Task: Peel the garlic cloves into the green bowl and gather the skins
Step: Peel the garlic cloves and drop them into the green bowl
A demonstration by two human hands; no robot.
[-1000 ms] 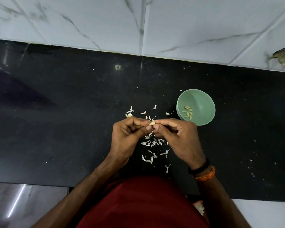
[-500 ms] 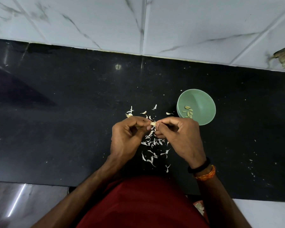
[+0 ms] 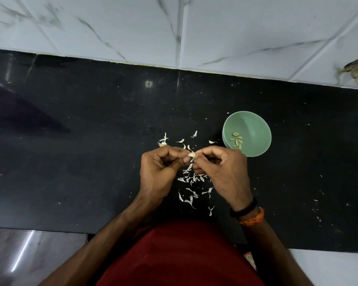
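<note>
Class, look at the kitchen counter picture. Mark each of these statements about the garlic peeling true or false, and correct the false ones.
1. Both hands hold one garlic clove between their fingertips. True.
2. The green bowl is empty. False: several peeled cloves lie in it.
3. The bowl stands on the side of the right hand. True.
4. The garlic skins are gathered in one neat heap. False: they lie scattered on the black counter, beyond, between and below the hands.
5. The left hand wears a black band and an orange thread. False: both are on the right wrist.
</note>
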